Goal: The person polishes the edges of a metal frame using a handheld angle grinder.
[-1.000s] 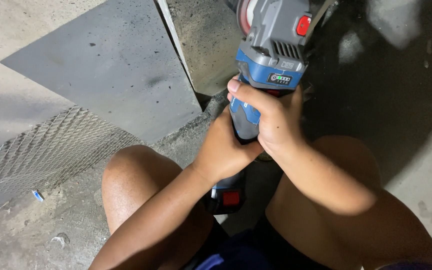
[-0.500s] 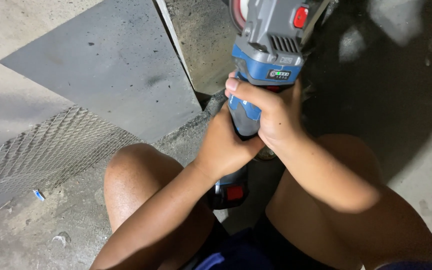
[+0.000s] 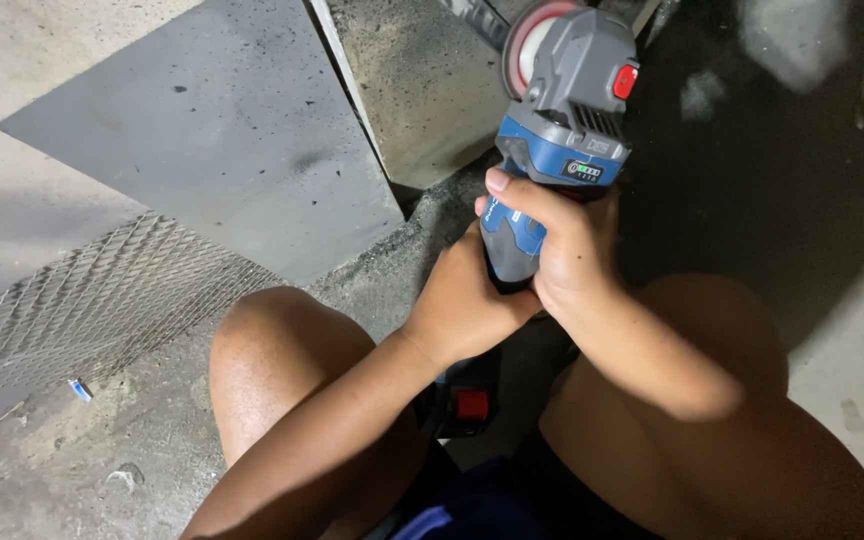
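Observation:
I hold a blue and grey cordless angle grinder [image 3: 564,120] in both hands, above my bare knees. My right hand [image 3: 564,250] wraps the blue handle from the right, thumb across the top. My left hand [image 3: 467,300] grips the handle just below it, from the left. The grinder's disc [image 3: 527,40] points away from me at the top of the view, over a grey stone slab [image 3: 417,90]. Its battery with a red tab [image 3: 470,400] pokes out below my hands, between my legs.
A large dark grey tile [image 3: 212,140] lies flat on the concrete floor at left. A sheet of metal mesh [image 3: 82,300] lies at its near-left side. A small blue scrap [image 3: 79,389] sits on the dusty floor. The area at right is in deep shadow.
The grinder and both hands have shifted slightly to the right and nearer to me in the view, so the whole disc end now shows. The grip is unchanged.

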